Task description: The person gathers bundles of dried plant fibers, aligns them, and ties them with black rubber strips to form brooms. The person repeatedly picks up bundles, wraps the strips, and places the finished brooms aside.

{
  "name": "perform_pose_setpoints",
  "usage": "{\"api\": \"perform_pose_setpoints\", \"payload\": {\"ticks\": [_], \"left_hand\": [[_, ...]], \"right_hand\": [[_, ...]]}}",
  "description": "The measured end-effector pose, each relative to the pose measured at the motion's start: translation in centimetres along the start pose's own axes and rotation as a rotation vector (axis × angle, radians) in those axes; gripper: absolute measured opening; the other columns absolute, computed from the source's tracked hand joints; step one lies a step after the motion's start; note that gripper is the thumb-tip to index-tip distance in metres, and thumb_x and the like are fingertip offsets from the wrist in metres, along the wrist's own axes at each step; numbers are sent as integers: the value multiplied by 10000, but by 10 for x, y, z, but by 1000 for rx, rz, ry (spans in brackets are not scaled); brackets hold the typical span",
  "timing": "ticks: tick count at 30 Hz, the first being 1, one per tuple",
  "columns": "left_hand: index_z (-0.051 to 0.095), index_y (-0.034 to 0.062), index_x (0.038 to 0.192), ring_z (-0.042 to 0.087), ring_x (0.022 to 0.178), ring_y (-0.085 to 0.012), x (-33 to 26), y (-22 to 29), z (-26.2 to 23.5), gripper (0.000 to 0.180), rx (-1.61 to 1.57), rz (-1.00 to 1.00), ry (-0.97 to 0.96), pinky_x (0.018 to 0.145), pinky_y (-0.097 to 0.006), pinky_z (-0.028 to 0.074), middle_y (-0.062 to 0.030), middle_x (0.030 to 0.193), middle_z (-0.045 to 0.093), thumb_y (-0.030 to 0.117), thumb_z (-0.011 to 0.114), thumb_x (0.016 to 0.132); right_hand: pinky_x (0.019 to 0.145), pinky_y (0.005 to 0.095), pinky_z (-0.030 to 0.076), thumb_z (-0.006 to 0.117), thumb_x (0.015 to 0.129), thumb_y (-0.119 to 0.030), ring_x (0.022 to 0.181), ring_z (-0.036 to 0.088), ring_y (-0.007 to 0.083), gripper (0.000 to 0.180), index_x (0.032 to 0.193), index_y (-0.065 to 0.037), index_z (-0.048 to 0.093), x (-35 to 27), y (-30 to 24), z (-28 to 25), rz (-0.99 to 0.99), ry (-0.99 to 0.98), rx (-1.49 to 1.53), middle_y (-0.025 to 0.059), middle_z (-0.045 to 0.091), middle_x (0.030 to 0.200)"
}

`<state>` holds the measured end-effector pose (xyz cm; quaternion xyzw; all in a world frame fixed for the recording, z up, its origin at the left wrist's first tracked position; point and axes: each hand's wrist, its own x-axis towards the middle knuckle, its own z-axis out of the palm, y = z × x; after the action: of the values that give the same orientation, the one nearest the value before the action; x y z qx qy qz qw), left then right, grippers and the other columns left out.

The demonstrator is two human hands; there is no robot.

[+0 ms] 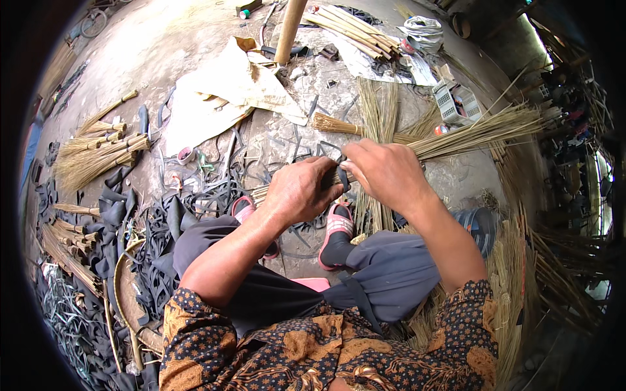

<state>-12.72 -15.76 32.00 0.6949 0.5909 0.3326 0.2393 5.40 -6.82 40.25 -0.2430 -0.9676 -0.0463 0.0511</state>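
Note:
In front of my knees, a long bundle of thin straw-coloured stalks [479, 133] lies across both hands, its loose ends fanning out to the right. My left hand [301, 188] is closed around its bound end, and a short stub [259, 194] shows beyond the fist. A black rubber strip [343, 174] crosses the bundle between my hands. My right hand [386, 171] pinches at this strip, fingers bent over the stalks; the fingertips are partly hidden. Behind the bundle, another tied bundle [336, 124] lies on the ground.
Finished-looking tied bundles [101, 153] lie at the left, beside heaped black rubber scraps [163, 228]. A pale sheet [212, 104] spreads near a wooden post [290, 32]. Farther right are cut sticks [352, 29], a white plastic basket [456, 101] and a blue water jug [476, 228].

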Motion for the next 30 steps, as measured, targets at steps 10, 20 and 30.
{"api": "perform_pose_setpoints", "payload": {"ticks": [10, 20, 30], "left_hand": [[653, 42, 1041, 721, 898, -409, 1, -16, 15, 408, 131, -113, -13, 777, -523, 572, -189, 926, 729, 399, 776, 886], [718, -79, 1146, 702, 726, -263, 5, -14, -5, 501, -390, -273, -6, 704, -407, 549, -207, 798, 709, 344, 816, 894], [575, -29, 1366, 604, 729, -64, 16, 2, -9, 455, -971, -233, 68, 630, -232, 481, -51, 913, 701, 159, 728, 981]], "right_hand": [[641, 412, 508, 624, 945, -230, 675, 653, 240, 262, 823, 2, 626, 5, -8, 36, 394, -355, 728, 149, 635, 713], [622, 467, 505, 668, 967, -143, 679, 636, 361, 132, 929, -58, 575, -26, 6, 39, -16, 176, 484, 149, 598, 766], [596, 404, 513, 697, 951, -42, 664, 649, 314, 120, 1005, -46, 589, -21, -24, 50, 161, 465, 765, 134, 623, 790]]}}
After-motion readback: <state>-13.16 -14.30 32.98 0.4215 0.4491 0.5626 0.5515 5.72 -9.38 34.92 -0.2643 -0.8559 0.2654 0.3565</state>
